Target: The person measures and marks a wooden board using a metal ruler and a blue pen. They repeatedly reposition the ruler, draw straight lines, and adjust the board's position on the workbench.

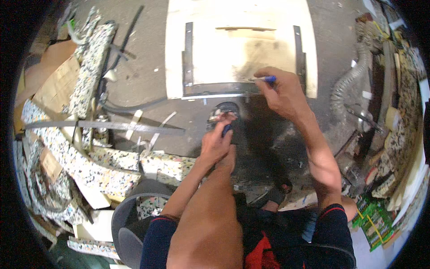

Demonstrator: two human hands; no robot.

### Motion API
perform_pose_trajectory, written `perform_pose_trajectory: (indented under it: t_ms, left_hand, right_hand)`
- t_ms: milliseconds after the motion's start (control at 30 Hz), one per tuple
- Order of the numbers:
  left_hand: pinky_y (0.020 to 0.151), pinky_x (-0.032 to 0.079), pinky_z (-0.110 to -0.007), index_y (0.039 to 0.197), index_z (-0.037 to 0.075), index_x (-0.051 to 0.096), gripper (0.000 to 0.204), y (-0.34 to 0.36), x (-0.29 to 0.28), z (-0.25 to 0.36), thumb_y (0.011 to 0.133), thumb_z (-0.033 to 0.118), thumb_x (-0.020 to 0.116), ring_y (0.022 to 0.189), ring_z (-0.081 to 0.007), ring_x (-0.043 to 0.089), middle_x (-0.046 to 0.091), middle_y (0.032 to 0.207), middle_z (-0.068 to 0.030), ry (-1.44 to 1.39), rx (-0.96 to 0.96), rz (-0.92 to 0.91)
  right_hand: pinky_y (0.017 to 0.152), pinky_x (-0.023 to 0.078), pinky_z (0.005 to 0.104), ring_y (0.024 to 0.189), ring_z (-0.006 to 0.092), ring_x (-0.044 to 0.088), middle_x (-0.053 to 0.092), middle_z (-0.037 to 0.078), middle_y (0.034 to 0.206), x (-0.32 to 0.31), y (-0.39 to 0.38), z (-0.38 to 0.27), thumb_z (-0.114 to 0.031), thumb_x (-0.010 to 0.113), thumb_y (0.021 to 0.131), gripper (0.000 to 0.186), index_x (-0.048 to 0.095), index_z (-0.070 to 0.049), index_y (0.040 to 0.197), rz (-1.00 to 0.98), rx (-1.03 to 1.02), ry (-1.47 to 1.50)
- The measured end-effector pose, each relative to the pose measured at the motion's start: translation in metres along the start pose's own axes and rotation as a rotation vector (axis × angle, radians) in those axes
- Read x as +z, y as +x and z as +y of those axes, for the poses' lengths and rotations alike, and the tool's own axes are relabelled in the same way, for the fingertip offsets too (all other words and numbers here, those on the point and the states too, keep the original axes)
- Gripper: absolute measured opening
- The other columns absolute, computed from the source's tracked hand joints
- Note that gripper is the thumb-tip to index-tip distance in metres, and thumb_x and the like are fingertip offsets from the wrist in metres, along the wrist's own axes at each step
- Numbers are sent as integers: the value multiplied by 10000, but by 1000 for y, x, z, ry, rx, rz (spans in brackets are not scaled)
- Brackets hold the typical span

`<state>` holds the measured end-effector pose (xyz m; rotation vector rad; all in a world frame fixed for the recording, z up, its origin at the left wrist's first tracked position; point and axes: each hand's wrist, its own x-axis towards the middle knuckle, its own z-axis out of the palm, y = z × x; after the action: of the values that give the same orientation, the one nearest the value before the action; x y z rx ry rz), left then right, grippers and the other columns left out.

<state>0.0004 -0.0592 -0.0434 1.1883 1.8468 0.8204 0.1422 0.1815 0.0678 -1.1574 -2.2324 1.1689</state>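
Pinched in my right hand is a slim pen-like tool with a blue body and a thin pale tip pointing left. Its tip hovers at, or touches, the near dark bar lying across a white board; I cannot tell which. Two more dark strips, a left one and a right one, run away from that bar's ends. My left hand is closed around a small dark blue object of unclear kind, above my knee and shoe.
A narrow brown strip lies on the board's far part. Speckled foam pieces and a long grey strip clutter the left. On the right are a ribbed hose, stacked foam and a green packet.
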Motion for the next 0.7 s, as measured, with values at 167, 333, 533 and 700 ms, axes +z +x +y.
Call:
perform_pose_trajectory:
  t_ms: [167, 333, 533, 700]
  left_hand:
    - [801, 534, -495, 1177, 44, 549, 275, 0, -2, 2, 909, 42, 609, 985, -459, 669, 689, 1057, -243, -34, 42, 83]
    - [830, 528, -466, 1042, -16, 578, 225, 11, 0, 24, 820, -52, 569, 934, -428, 654, 665, 1001, -217, 66, 251, 99]
    - [776, 504, -461, 1015, 8, 609, 196, 43, 6, 77, 820, -12, 606, 845, -402, 620, 607, 922, -189, -10, 411, 29]
    - [754, 507, -452, 1036, 47, 604, 179, 41, 21, 65, 863, 56, 649, 847, -377, 624, 599, 926, -161, -7, 367, -100]
  right_hand:
    - [582, 461, 262, 664, 72, 584, 692, 30, 730, -82, -17, 34, -157, 707, 911, 160, 753, -41, 1012, 257, 223, -22]
    - [646, 484, 254, 702, 73, 587, 697, 19, 777, -116, -54, 57, -151, 701, 919, 190, 738, -19, 1051, 245, 309, -86]
    - [682, 493, 257, 758, 77, 594, 706, 26, 841, -87, -60, 79, -132, 705, 923, 193, 717, -10, 1071, 334, 251, -62]
    - [660, 480, 258, 737, 81, 577, 677, 18, 801, -74, -49, 88, -153, 710, 926, 206, 717, -8, 1073, 313, 310, -52]
